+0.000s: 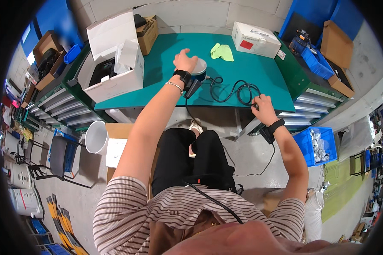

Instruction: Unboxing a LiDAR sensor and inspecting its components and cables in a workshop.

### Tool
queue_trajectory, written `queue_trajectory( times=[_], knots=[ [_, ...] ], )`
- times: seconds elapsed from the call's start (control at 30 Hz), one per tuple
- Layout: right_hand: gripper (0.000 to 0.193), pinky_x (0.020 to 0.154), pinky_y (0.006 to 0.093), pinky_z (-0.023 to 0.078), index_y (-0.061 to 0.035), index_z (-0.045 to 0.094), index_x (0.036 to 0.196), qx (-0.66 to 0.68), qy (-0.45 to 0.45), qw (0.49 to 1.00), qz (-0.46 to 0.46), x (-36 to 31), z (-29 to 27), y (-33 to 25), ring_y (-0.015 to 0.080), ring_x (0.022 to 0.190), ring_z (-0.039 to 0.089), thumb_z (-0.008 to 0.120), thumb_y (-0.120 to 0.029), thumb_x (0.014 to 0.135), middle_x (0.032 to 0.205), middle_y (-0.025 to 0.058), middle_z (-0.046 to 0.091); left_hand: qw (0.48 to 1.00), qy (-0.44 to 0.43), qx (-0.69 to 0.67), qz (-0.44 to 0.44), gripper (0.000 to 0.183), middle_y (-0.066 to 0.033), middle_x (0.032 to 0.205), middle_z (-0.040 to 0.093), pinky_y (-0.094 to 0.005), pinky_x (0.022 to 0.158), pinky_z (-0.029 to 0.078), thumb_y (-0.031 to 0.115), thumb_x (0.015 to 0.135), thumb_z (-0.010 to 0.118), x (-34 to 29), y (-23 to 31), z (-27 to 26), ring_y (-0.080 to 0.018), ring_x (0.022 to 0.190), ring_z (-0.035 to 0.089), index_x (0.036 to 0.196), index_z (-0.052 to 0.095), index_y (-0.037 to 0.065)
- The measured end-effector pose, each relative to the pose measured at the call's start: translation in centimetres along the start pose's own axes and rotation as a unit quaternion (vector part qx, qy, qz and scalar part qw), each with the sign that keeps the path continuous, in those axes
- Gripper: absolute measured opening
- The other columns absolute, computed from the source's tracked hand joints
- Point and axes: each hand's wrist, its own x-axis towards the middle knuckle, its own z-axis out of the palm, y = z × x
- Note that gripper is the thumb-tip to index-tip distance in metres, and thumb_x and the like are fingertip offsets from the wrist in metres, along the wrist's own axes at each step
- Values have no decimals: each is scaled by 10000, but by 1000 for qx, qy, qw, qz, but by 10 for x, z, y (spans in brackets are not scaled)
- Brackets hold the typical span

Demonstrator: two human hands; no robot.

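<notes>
A round device with a white top and a dark blue side point(199, 68) stands on the green table, near its front edge. My left hand point(185, 62) is just left of it, thumb and fingers apart, and nothing shows between them. Whether the palm touches the device is hidden. From the device's right side a black cable point(224, 100) runs in loose loops across the table. Its coil ends by my right hand point(264, 110), whose fingers are closed on the cable at the front right edge. Both wrists wear black straps with small black boxes.
A light green cloth point(222, 52) lies behind the device. An open white box point(114, 70) stands at the left, a closed white box point(256, 39) at the back right. Drawer cabinets flank the table. A blue crate point(315, 145) and a white bin point(96, 137) stand on the floor.
</notes>
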Motion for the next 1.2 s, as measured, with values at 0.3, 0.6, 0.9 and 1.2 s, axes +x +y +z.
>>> queue_trajectory(
  times=[0.3,0.6,0.9,1.2],
  knots=[
    [479,811,410,446,-74,483,1155,58,25,998,-8,-23,8,8,309,919,544,582,81,713,957,121,540,928,-155,-329,81,237,-74,1047,647,-262,858,463,0,838,582,-132,15,-48,-153,941,614,1074,601,-18],
    [143,593,205,428,-29,552,1002,445,124,873,158,-71,-56,-115,54,639,501,625,-76,888,826,3,572,847,-425,-304,96,265,-48,977,613,-249,813,479,99,888,615,-234,-9,-86,-109,886,585,1121,571,-18],
    [114,649,197,420,-75,549,1029,780,23,606,153,-105,-76,-211,26,658,441,584,-115,928,889,-8,557,780,-520,-307,165,232,-39,974,604,-240,764,479,148,894,645,-327,0,-109,-84,816,564,1055,580,-6],
    [262,853,278,434,-58,479,1212,678,103,717,129,-113,-51,-230,104,926,518,501,-143,965,1146,46,525,805,-440,-393,61,261,-30,836,572,-254,754,487,231,999,459,-347,-14,-144,-111,790,585,952,571,-1]
  ],
)
